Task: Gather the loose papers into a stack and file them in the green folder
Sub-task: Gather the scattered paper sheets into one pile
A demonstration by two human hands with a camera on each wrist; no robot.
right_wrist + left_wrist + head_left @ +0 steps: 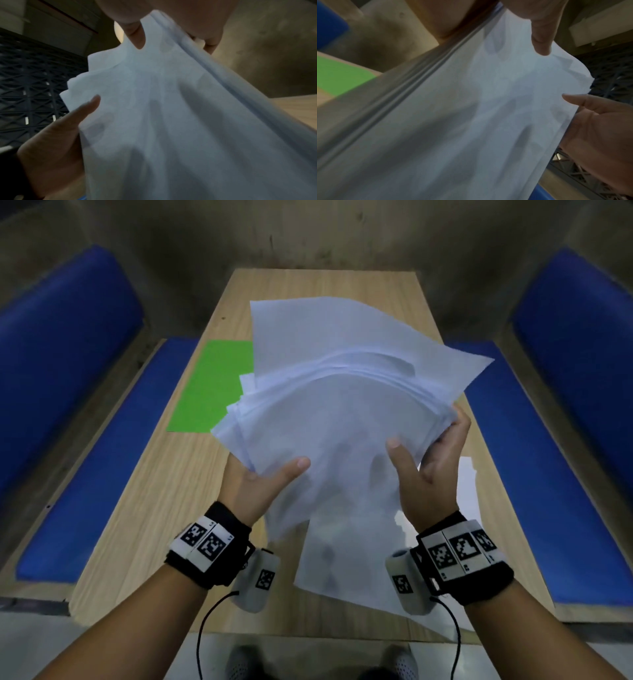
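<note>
Your left hand [260,484] and right hand [433,460] are raised above the tabletop [164,508], palms facing, thumbs on top and fingers beneath, grasping the uneven stack of papers [329,412] between them. The green folder [212,385] lies flat, far left.

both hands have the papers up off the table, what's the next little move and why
Probably stand the papers on edge and tap them on the table to square them. The sheets are fanned and skewed, corners sticking out, with the left hand and right hand gripping the near edges. The green folder lies closed to the left.
</note>
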